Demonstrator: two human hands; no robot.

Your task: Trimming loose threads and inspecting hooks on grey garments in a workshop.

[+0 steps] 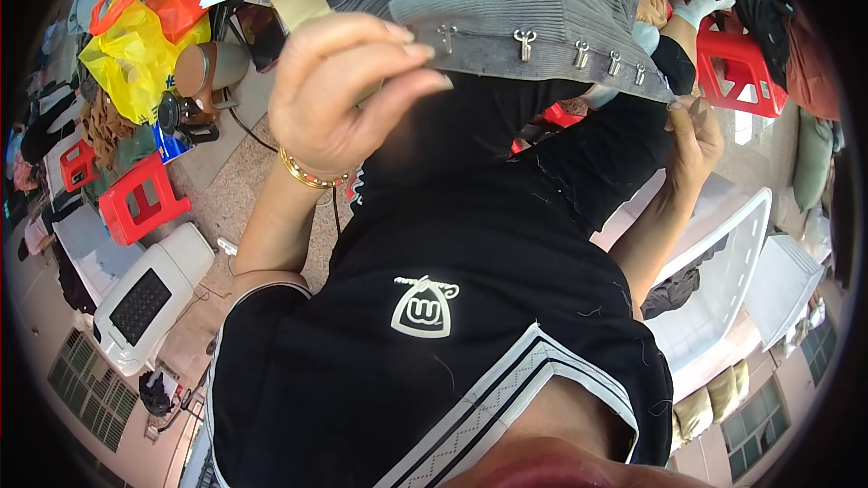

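Observation:
A dark grey ribbed corduroy garment [533, 4] is draped in front of me, over my black-clad legs. Along its near band runs a row of metal hooks [581, 55], several of them in a line. My right hand [694, 134] pinches the band's right end between thumb and fingers. Just off the left end of the band, my left hand [348, 81] is raised with its fingers curled toward the thumb. Whatever lies between those fingertips, if anything, is too small to make out. A beaded bracelet [305, 172] circles the left wrist.
On the left are red and yellow plastic bags [136, 59], a brown cup [212, 70], a red stool [143, 201] and a white machine-like case [149, 298]. To the right stand another red stool [741, 72] and a white plastic bin [723, 280] holding dark cloth.

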